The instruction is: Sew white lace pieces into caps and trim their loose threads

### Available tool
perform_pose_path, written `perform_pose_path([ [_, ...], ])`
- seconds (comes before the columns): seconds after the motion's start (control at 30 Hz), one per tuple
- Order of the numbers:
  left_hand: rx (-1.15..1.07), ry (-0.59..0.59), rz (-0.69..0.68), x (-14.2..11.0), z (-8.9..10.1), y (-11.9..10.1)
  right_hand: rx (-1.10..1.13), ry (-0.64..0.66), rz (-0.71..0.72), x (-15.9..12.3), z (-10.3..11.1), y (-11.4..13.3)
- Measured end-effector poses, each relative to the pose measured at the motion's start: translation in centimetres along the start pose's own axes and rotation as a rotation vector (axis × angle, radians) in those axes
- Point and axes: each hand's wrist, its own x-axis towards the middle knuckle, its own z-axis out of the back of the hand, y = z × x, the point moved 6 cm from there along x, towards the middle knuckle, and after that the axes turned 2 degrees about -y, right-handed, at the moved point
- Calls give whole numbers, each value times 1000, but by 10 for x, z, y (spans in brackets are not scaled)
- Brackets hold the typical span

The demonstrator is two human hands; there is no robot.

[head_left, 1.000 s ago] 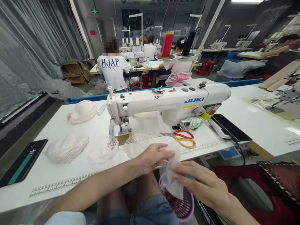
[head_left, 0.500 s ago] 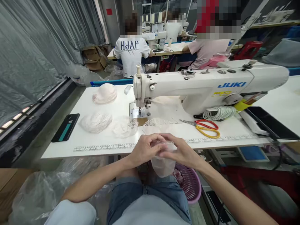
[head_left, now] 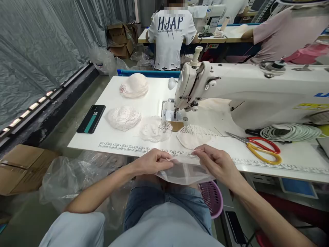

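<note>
My left hand (head_left: 151, 162) and my right hand (head_left: 217, 164) both pinch the top edge of a small clear plastic bag (head_left: 183, 173), held stretched between them just below the front edge of the white sewing table (head_left: 84, 137). Above the bag, several white mesh pieces lie on the table: one (head_left: 192, 135) nearest my right hand, another (head_left: 155, 129) by the needle plate, a third (head_left: 124, 117) further left. The white sewing machine (head_left: 246, 91) stands behind them.
Red and yellow scissors (head_left: 259, 147) and a coil of white cord (head_left: 290, 132) lie at the right. A black phone (head_left: 91, 118) rests at the table's left edge. A purple basket (head_left: 212, 197) sits under the table by my knee. Other people sit at machines behind.
My view has swung down and left across the frames. My hands have moved apart, spreading the bag's top edge wide; before, they were bunched together on it.
</note>
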Motion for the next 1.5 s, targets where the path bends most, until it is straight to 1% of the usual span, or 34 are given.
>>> perform_pose_path([
  [0.07,132,-37,-56,1,2,-3,10,43,-6,1,-6,2],
  [0.1,162,-62,-96,2,3,-5,19,73,-1,2,-9,4],
  [0.13,147,-93,-130,4,3,-7,31,105,8,4,-14,7],
  [0.2,13,-132,-129,9,3,-6,54,175,38,7,-22,12],
  [0.27,-125,-132,-50,13,0,-2,56,202,65,10,-27,16],
  [0.3,-149,-122,-9,14,-2,0,43,192,77,12,-28,16],
  [0.37,-115,-100,40,14,-3,1,4,136,118,15,-25,15],
  [0.47,-67,-77,53,13,1,-1,-1,72,185,20,-21,14],
  [0.53,-91,-54,66,14,3,-1,43,70,193,23,-22,12],
  [0.67,-130,-48,99,16,2,-1,145,143,106,20,-27,6],
  [0.77,-123,-44,134,10,-6,-4,177,221,35,3,-25,3],
  [0.87,-157,31,171,8,-17,-10,194,299,-21,-15,-14,-1],
  [0.9,-160,46,170,11,-18,-13,184,281,-48,-16,-6,-4],
  [0.93,-149,45,158,19,-17,-17,158,235,-72,-12,5,-9],
  [0.97,-113,23,130,29,-13,-23,108,165,-86,-4,17,-14],
  [1.03,49,-73,38,58,1,-37,-78,9,-68,21,44,-27],
  [1.1,355,-251,-83,86,19,-52,-352,-90,-16,51,63,-41],
  [1.13,523,-308,-123,99,24,-58,-407,-117,-13,65,68,-50],
  [1.2,836,-395,-159,116,29,-62,-487,-135,-15,85,72,-66],
  [1.27,1100,-478,-222,122,25,-61,-549,-140,-19,94,71,-78],
  [1.3,1205,-507,-286,121,20,-60,-584,-144,-16,95,71,-81],
  [1.33,1286,-506,-375,119,13,-58,-617,-150,-10,96,73,-82],
  [1.37,1342,-478,-470,117,5,-55,-648,-161,1,96,75,-81],
  [1.43,1396,-390,-616,112,-9,-47,-698,-196,34,100,84,-76],
  [1.5,1426,-345,-655,109,-16,-39,-722,-226,79,106,95,-68],
])
